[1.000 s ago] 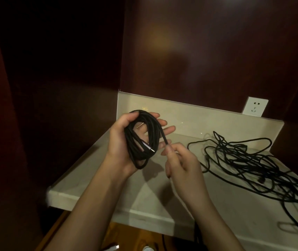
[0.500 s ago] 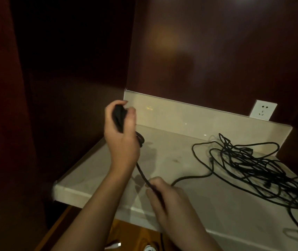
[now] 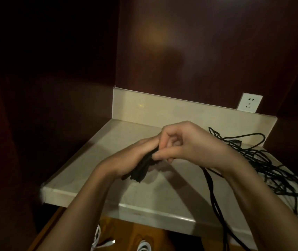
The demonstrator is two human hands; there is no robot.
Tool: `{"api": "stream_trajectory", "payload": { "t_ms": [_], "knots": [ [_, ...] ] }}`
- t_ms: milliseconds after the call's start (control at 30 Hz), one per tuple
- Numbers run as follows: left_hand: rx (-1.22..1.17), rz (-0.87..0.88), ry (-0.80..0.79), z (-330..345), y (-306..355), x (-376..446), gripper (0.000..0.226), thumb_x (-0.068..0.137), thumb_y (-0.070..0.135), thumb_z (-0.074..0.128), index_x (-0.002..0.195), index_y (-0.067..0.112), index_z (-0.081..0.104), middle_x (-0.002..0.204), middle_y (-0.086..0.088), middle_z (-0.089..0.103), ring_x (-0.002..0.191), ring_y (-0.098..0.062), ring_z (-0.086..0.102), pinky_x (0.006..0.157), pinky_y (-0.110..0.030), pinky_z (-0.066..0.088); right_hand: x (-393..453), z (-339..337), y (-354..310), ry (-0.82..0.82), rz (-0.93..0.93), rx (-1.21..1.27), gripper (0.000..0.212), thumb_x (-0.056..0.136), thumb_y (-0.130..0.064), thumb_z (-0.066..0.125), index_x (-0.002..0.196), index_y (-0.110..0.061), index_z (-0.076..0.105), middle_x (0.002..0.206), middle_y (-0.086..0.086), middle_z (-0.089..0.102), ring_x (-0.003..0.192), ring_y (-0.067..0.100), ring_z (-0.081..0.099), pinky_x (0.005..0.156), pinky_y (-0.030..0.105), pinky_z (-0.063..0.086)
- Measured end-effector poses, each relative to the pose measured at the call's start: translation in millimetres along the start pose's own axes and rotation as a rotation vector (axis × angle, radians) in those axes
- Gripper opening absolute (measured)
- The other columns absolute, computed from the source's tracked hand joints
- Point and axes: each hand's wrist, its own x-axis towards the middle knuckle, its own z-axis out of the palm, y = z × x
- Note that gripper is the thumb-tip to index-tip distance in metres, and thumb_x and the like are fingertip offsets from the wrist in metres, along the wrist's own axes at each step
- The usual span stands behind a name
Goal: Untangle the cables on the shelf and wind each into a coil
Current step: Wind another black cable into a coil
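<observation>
A black coiled cable [image 3: 139,171] hangs bunched from my left hand [image 3: 135,156], which grips it above the middle of the pale stone shelf [image 3: 83,178]. My right hand [image 3: 186,144] meets it from the right, thumb and fingers pinching the black cable at the top of the coil. A loose strand [image 3: 212,194] runs down from under my right wrist and over the shelf's front edge. A tangled heap of black cables [image 3: 264,160] lies on the right part of the shelf.
A white wall socket [image 3: 249,105] sits above the shelf's low back wall at the right. Dark wood panels close in the left side and the back. Below the shelf's front edge lie white cables [image 3: 101,241] on a wooden surface.
My right hand has risen from the shelf's front edge up to the coil. My left hand has come down and to the right with the coil. The camera has shifted.
</observation>
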Motion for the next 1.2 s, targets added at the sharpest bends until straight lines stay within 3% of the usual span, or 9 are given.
{"api": "stream_trajectory", "payload": {
  "t_ms": [67, 200, 300, 400, 567, 667, 767, 933, 1200],
  "knots": [
    [-0.191, -0.034, -0.028, 1.1, -1.9, 1.8, 0.044, 0.086, 0.066, 0.058, 0.092, 0.024, 0.071, 0.089, -0.021, 0.054, 0.075, -0.035, 0.050, 0.064, -0.054, 0.044, 5.0, 3.2, 1.1, 0.079, -0.048, -0.043, 0.019, 0.080, -0.020, 0.081, 0.075, -0.010, 0.066, 0.060, -0.004, 0.067, 0.056, 0.004, 0.061, 0.058, 0.018, 0.045],
    [-0.239, -0.147, -0.257, -11.6, -3.4, -8.1, 0.062, 0.077, 0.055, 0.074, 0.117, 0.011, 0.058, 0.089, -0.014, 0.053, 0.069, -0.017, 0.049, 0.057, -0.024, 0.041, 11.7, 10.7, 5.3, 0.224, -0.106, -0.066, 0.029, 0.075, -0.026, 0.084, 0.078, -0.011, 0.059, 0.060, 0.000, 0.063, 0.050, 0.007, 0.057, 0.053, 0.022, 0.043],
    [-0.241, -0.123, -0.280, -16.3, -3.8, -11.4, 0.047, 0.076, 0.024, 0.069, 0.119, 0.008, 0.056, 0.091, -0.010, 0.054, 0.072, -0.015, 0.052, 0.060, -0.023, 0.044, 11.4, 8.3, 16.5, 0.175, -0.002, 0.165, 0.041, 0.071, -0.038, 0.082, 0.077, -0.013, 0.050, 0.056, 0.011, 0.059, 0.046, 0.016, 0.054, 0.050, 0.029, 0.040],
    [-0.423, -0.085, -0.252, -21.0, -3.4, -7.6, 0.042, 0.070, 0.020, 0.066, 0.110, 0.006, 0.062, 0.090, -0.014, 0.057, 0.072, -0.020, 0.053, 0.059, -0.026, 0.043, 2.6, 10.7, 26.1, 0.172, 0.069, 0.428, 0.023, 0.087, -0.022, 0.068, 0.086, -0.005, 0.052, 0.056, 0.003, 0.053, 0.041, 0.007, 0.041, 0.042, 0.018, 0.033],
    [-0.730, 0.033, -0.294, -20.8, 1.3, -4.4, 0.059, 0.064, 0.024, 0.074, 0.115, -0.003, 0.061, 0.094, -0.020, 0.055, 0.078, -0.027, 0.056, 0.067, -0.031, 0.050, -0.5, 22.5, 16.3, 0.497, 0.051, 0.307, 0.009, 0.100, -0.019, 0.055, 0.092, -0.015, 0.059, 0.056, -0.004, 0.053, 0.046, 0.013, 0.045, 0.045, 0.027, 0.036],
    [-0.799, 0.151, -0.217, -15.8, 17.7, -5.9, 0.057, 0.065, 0.023, 0.067, 0.113, -0.008, 0.063, 0.094, -0.020, 0.060, 0.078, -0.027, 0.059, 0.067, -0.031, 0.053, 0.3, 32.7, 20.2, 0.645, 0.006, 0.070, 0.024, 0.101, -0.033, 0.051, 0.083, -0.018, 0.055, 0.057, 0.005, 0.053, 0.051, 0.023, 0.044, 0.052, 0.038, 0.036],
    [-0.795, 0.129, 0.056, -13.9, 25.6, -9.1, 0.055, 0.067, 0.022, 0.050, 0.107, -0.011, 0.067, 0.096, -0.025, 0.067, 0.082, -0.030, 0.065, 0.071, -0.034, 0.060, -4.3, 48.1, 41.2, 0.666, 0.046, 0.028, 0.025, 0.103, -0.032, 0.045, 0.085, -0.016, 0.051, 0.060, 0.009, 0.049, 0.053, 0.021, 0.044, 0.054, 0.041, 0.036],
    [-0.748, 0.046, 0.357, -8.0, 14.0, -0.4, 0.071, 0.069, 0.027, 0.050, 0.127, -0.014, 0.057, 0.127, -0.029, 0.063, 0.124, -0.041, 0.058, 0.109, -0.045, 0.044, 3.2, 65.4, 56.1, 0.668, 0.261, 0.274, 0.018, 0.104, -0.030, 0.044, 0.091, -0.019, 0.052, 0.062, -0.001, 0.049, 0.056, 0.013, 0.045, 0.058, 0.036, 0.038],
    [-1.052, 0.128, 0.284, -6.1, 11.9, -1.2, 0.070, 0.079, 0.030, 0.040, 0.139, -0.006, 0.046, 0.134, -0.028, 0.059, 0.127, -0.043, 0.056, 0.118, -0.055, 0.028, -4.1, 96.1, 40.7, 0.568, 0.107, 0.000, 0.018, 0.105, -0.023, 0.040, 0.096, -0.023, 0.055, 0.059, 0.000, 0.056, 0.051, 0.016, 0.054, 0.050, 0.037, 0.043]
  ]
}}
